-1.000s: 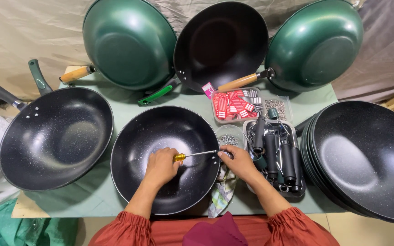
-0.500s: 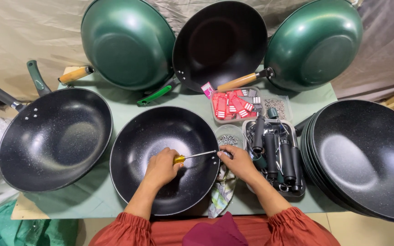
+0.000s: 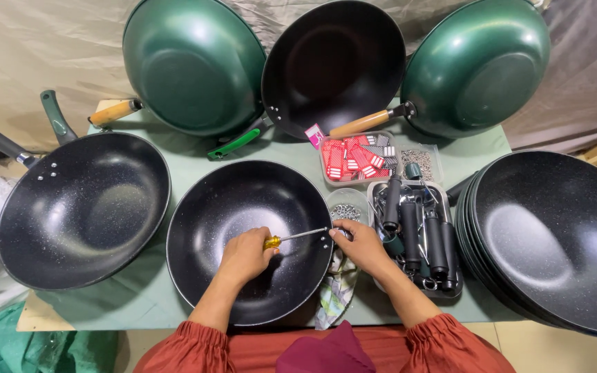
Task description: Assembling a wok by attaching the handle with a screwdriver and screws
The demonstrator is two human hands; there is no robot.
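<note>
A black speckled wok (image 3: pixel 243 200) without a handle lies in front of me on the pale green table (image 3: pixel 195 155). My left hand (image 3: pixel 244 254) rests inside it and grips a yellow-handled screwdriver (image 3: pixel 297 236), whose shaft points right to the wok's rim. My right hand (image 3: pixel 359 242) pinches the wok's right rim at the screwdriver's tip; what it holds there is hidden by the fingers. A small round container of screws (image 3: pixel 345 211) sits just beyond that hand.
A tray of black handles (image 3: pixel 416 235), a box of red tags (image 3: pixel 354 157) and a screw tray (image 3: pixel 419 160) stand to the right. A stack of black woks (image 3: pixel 554 235) is further right, another black wok (image 3: pixel 84 207) left, three woks lean at the back. A cloth (image 3: pixel 336 290) hangs by the rim.
Both hands stay at the wok's right rim with the screwdriver; only a slight shift of the view, no clear movement of things.
</note>
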